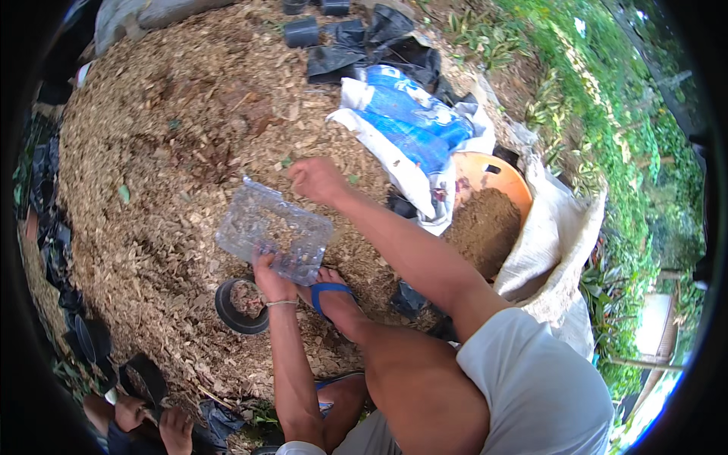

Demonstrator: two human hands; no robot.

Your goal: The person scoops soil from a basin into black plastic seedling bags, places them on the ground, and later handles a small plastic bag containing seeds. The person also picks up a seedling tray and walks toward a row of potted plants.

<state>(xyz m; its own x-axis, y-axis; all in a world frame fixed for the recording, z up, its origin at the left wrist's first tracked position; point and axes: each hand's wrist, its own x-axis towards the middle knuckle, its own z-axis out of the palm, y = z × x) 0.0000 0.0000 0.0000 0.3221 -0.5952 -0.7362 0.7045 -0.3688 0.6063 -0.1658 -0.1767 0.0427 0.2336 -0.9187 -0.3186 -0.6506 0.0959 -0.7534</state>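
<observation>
A clear plastic tray point(282, 231) with bits of wood chip in it is held tilted over the chip-covered ground. My left hand point(270, 274) grips its near edge from below, fingers partly seen through the plastic. Just past the tray's far right corner hovers my right hand point(317, 180), its fingers curled closed; whatever they may hold is hidden. Beside my left wrist stands a round black pot point(243, 305) with pale reddish, crumbly material inside. My sandalled foot point(334, 297) is right beneath the tray.
Right of my arm lie an orange basin point(506, 180) of brown soil point(489, 224), a white sack point(550, 227) and a blue-and-white sack point(413, 121). Black pots point(301, 32) and black plastic point(341, 57) lie beyond. At lower left, another person's hands point(176, 430) are beside a black pot point(142, 379).
</observation>
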